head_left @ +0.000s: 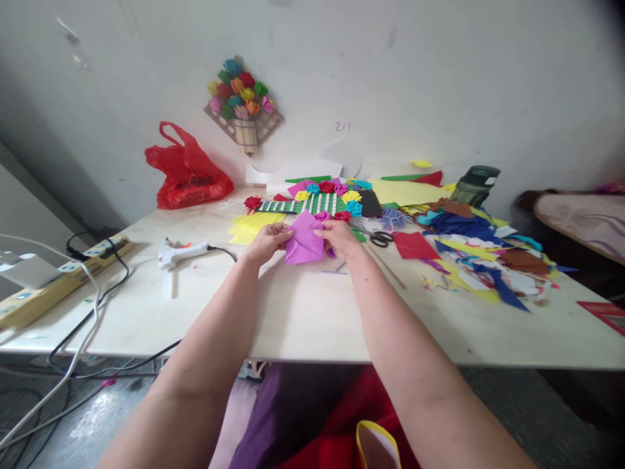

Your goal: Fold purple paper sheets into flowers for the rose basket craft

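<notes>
Between both hands is a piece of purple paper, held up just above the table with creases across it. My left hand pinches its left edge, and my right hand pinches its upper right side. Right behind the paper lies a green-and-white striped panel edged with paper roses, among them a red rose, a yellow rose and a blue rose. Yellow paper lies beyond my left hand. Black-handled scissors rest to the right of my right hand.
A white glue gun lies at left, its cord running toward my left arm. Further left is a power strip with cables. A red plastic bag stands at the back. Coloured paper scraps and a green bottle are on the right.
</notes>
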`<state>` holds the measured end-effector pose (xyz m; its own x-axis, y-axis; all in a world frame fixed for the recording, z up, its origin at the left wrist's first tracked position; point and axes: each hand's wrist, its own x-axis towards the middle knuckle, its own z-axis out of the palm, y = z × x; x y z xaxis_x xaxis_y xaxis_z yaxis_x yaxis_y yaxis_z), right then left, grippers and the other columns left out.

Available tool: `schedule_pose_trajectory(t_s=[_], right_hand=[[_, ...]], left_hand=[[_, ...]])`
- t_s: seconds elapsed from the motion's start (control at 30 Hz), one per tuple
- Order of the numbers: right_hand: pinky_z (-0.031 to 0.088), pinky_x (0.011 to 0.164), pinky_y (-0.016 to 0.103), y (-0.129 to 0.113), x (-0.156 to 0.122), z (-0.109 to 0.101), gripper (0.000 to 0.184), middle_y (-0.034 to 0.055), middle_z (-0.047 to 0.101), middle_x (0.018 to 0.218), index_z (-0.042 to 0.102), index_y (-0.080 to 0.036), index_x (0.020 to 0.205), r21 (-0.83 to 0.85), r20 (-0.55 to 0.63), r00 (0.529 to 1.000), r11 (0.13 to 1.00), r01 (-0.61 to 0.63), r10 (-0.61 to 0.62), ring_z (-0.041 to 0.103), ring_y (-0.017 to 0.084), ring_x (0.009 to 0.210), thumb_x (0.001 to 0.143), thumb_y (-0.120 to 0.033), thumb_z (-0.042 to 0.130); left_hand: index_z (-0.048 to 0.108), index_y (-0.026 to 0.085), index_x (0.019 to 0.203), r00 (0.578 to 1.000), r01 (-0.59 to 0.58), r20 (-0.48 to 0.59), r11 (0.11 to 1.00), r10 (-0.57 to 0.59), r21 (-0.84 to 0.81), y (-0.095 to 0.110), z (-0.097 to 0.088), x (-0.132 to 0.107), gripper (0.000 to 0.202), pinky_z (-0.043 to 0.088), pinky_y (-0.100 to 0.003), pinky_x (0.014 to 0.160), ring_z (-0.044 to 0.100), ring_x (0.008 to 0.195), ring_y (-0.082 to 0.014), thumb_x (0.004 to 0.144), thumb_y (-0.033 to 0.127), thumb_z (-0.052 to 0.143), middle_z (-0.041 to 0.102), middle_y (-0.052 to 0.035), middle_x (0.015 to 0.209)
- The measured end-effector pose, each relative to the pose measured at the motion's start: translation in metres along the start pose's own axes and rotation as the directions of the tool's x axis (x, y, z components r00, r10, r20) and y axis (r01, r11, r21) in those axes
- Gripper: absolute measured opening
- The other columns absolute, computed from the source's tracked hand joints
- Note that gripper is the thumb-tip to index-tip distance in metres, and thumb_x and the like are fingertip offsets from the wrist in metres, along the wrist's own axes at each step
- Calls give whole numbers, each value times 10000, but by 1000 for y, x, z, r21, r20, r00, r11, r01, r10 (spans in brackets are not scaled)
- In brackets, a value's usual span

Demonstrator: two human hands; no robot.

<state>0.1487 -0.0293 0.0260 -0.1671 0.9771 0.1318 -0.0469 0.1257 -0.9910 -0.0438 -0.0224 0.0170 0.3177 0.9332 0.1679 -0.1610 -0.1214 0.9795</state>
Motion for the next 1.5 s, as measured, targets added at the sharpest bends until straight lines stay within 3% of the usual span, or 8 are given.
schedule_pose_trajectory(t_s=[0.17,0.63,1.23,1.37,1.5], right_hand=[[391,362,201,-4,-3,1,150,-42,583,512,658,-134,767,44,-4,999,998,-34,35,499,92,397,622,-164,633],[386,360,204,-8,-4,4,294,-26,590,504,669,-144,905,188,21,999,981,-53,50,484,94,386,616,-177,622],[439,460,237,-3,-1,2,197,15,646,642,700,-159,789,144,86,995,989,35,-48,500,96,460,632,-218,595],[430,475,229,-3,-2,2,214,19,640,641,699,-159,781,129,111,992,990,48,-63,512,101,484,670,-282,563],[433,510,233,-6,-4,4,240,11,625,619,693,-153,767,91,64,996,994,60,-66,540,117,544,650,-348,618]], left_hand=[[561,116,743,999,11,49,999,-9,-52,0,-2,0,268,397,-190,461,504,458,-68,576,240,730,550,18,564],[584,129,755,1000,-1,-26,992,-2,-126,1,-1,0,185,278,-156,388,430,400,-40,592,159,665,489,41,490],[631,116,778,995,3,-98,996,-12,-95,7,5,-3,192,293,-182,395,427,392,-54,592,163,619,535,24,500],[639,112,738,994,-5,-107,996,-4,-84,7,5,-3,173,277,-186,391,415,389,-55,577,164,604,525,22,486],[647,105,706,992,-42,-122,998,38,-36,7,7,-3,164,251,-189,381,394,386,-48,600,227,627,520,18,485]])
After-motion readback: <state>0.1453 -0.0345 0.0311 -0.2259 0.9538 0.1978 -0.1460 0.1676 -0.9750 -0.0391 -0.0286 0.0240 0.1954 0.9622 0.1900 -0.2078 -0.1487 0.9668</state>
